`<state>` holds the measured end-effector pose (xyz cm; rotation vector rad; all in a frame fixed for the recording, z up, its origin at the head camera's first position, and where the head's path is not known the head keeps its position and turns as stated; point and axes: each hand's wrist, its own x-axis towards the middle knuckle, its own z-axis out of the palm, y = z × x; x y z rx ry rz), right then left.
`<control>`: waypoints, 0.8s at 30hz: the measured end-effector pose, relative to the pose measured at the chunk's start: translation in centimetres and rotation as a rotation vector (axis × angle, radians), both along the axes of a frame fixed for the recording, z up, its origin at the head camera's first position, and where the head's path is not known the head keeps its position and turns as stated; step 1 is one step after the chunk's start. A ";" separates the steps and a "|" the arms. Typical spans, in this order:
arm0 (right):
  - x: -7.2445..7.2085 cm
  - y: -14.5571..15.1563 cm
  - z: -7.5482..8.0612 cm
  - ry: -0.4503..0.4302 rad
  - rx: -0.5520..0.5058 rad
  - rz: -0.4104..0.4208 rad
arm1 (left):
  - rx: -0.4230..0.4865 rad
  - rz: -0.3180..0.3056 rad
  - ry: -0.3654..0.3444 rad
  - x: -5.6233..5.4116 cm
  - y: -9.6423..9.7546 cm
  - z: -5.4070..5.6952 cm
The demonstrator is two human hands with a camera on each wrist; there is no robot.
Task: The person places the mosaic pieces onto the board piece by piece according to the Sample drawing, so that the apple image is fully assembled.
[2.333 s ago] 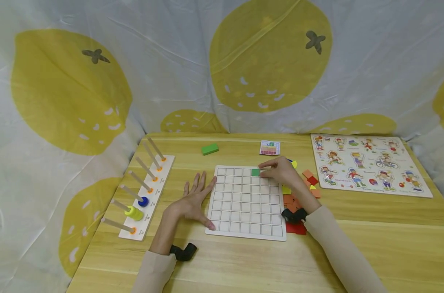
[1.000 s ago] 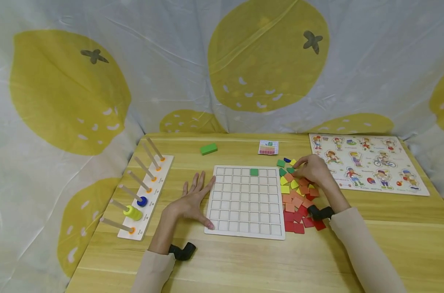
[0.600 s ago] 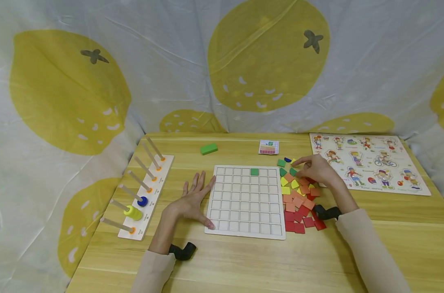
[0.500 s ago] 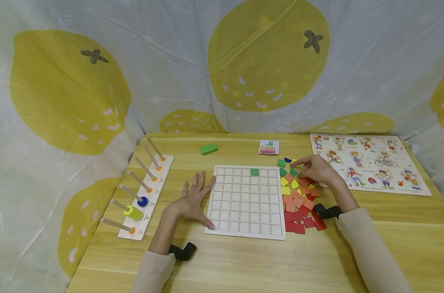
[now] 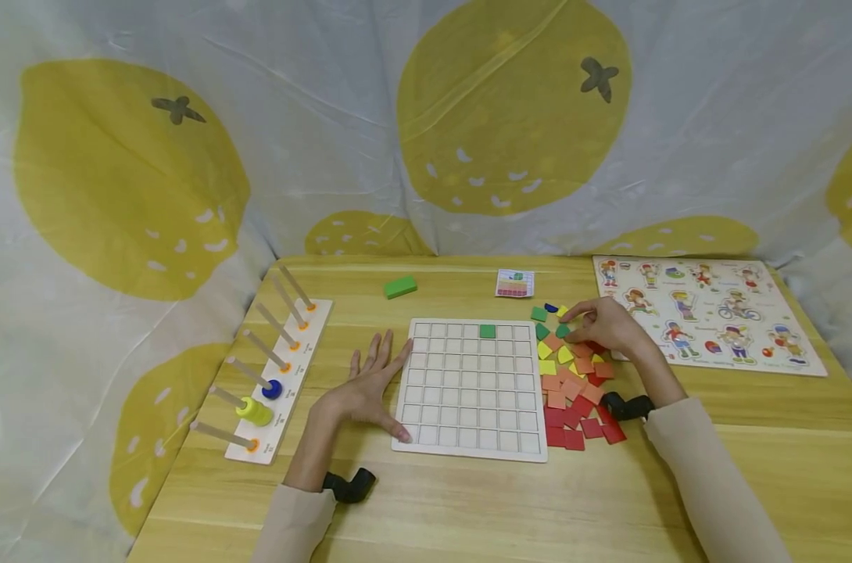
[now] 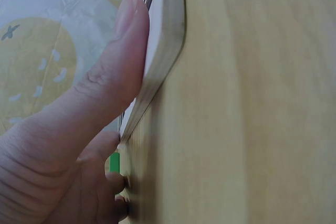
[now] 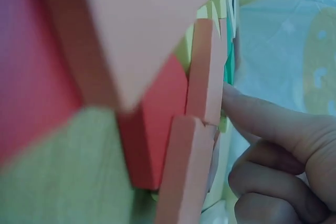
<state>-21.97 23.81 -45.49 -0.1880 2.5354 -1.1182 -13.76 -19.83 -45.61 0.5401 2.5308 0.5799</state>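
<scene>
one bare left hand (image 5: 370, 391) is splaying its straight fingers along the left edge of a square white gridded board (image 5: 470, 386), its grip relaxed, the thumb pressing on the near corner. this board is lying flat on the pale wooden bench (image 5: 468, 508), with a green square tile (image 5: 488, 331) sitting in its far row, fifth cell from the left. just to the right, the bare right hand (image 5: 605, 324) is leaning over a loose pile of flat red, orange, yellow and green pieces (image 5: 572, 387); its thumb and forefinger are resting close about a small green piece (image 5: 563, 331), and whether the grip is pinching it cannot be told. beyond the board, a green rectangular block (image 5: 401, 287) and a small printed paper card (image 5: 514, 283) are lying apart.
</scene>
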 end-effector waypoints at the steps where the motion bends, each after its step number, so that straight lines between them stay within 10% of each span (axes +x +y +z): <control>1: 0.0 0.0 0.0 -0.001 0.005 -0.002 | -0.003 0.001 0.000 0.0 0.0 0.0; 12: 0.6 -1.3 0.9 0.111 0.067 -0.026 | -0.004 -0.003 -0.004 0.0 -0.2 -0.1; 24: 0.2 -11.3 1.2 0.113 -0.073 0.032 | 0.012 -0.005 -0.001 -0.1 -0.1 -0.1</control>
